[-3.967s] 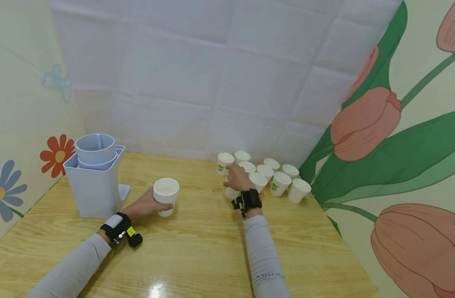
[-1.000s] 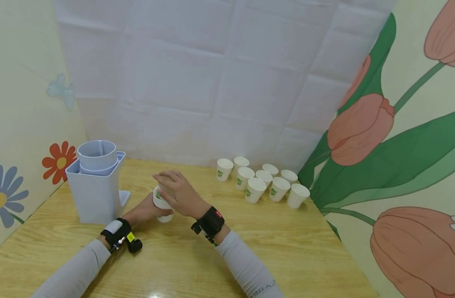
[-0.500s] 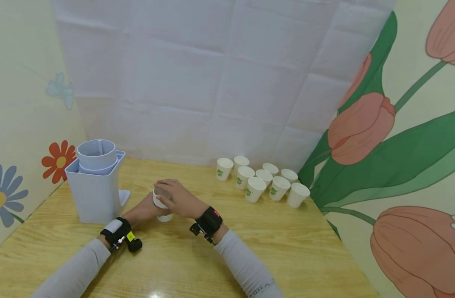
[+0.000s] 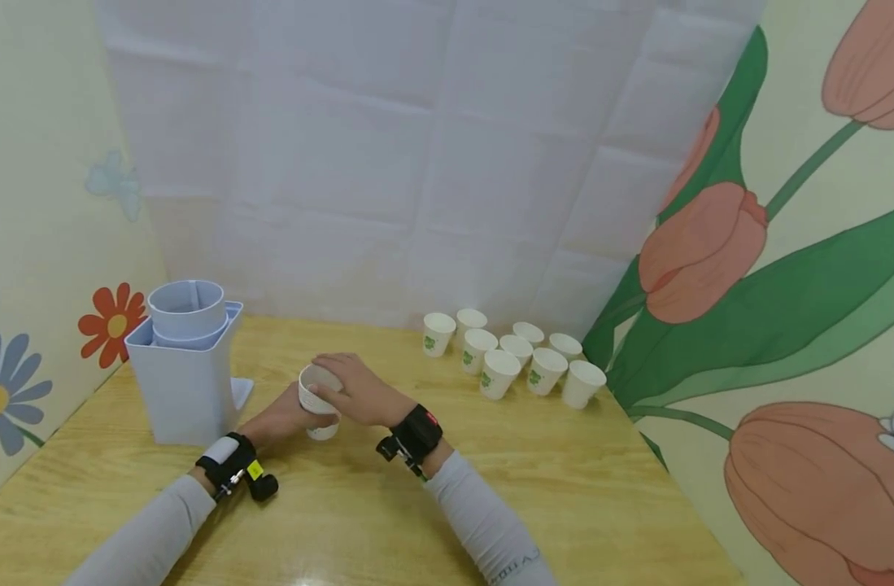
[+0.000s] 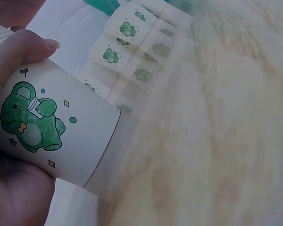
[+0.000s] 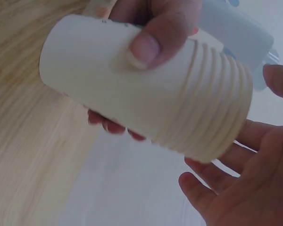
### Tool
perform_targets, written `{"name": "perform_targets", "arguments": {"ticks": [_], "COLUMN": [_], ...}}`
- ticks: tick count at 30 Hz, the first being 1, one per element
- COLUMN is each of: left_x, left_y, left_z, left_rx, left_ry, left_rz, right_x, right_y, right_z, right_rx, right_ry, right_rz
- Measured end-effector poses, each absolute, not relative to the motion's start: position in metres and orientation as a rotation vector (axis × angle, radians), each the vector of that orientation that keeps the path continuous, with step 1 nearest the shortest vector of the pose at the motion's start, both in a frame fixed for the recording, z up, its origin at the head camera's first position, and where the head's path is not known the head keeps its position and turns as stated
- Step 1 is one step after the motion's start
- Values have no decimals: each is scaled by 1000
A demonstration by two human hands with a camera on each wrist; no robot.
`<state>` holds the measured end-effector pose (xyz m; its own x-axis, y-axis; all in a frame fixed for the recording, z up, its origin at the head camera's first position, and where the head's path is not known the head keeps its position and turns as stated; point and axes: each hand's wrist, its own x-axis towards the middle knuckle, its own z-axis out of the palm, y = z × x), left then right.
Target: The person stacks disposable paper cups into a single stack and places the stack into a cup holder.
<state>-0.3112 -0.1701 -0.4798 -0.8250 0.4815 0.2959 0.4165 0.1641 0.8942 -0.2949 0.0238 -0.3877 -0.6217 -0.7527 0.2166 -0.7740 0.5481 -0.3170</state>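
My left hand (image 4: 285, 413) grips a nested stack of white paper cups (image 4: 316, 389), upright above the table, with thumb and fingers wrapped round it. A green bear is printed on the outer cup (image 5: 85, 127) in the left wrist view. Several rims sit close together at the top of the stack (image 6: 113, 80) in the right wrist view. Beside those rims is my right hand (image 4: 362, 392), its fingers (image 6: 198, 188) spread and fairly straight, its thumb standing off from the top rim. Seen from the head, this hand partly covers the stack's mouth.
Several single paper cups (image 4: 500, 374) stand upright in a group at the back right of the wooden table (image 4: 388, 505). At the left stands a pale blue holder (image 4: 183, 391) with a round tube (image 4: 188, 309) in its top. A white sheet (image 4: 329, 163) hangs behind.
The right hand has come from the cup group to the stack, bringing one cup, which has gone down into it. One fewer cup stands in the group. The left hand keeps its grip.
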Motion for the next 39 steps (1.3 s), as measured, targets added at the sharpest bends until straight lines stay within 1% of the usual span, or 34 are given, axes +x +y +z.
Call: {"name": "perform_targets", "arguments": {"ticks": [10, 17, 25, 34, 39], "left_x": [-311, -308, -306, -305, -308], "left_y": [-169, -168, -168, -166, -166], "left_z": [-482, -484, -487, -483, -480], "left_rx": [777, 757, 749, 727, 762], "left_ry": [2319, 2340, 2317, 2326, 2339], "left_rz": [1792, 1774, 1790, 1785, 1774], "right_x": [-312, -320, -334, -341, -340], "right_y": [58, 91, 127, 176, 200], "right_z": [-377, -369, -371, -371, -371], "right_rx": [1172, 1000, 862, 578, 403], "right_ry": [-2735, -2768, -2696, -2780, -2812], "right_rz": [827, 916, 936, 976, 972]}}
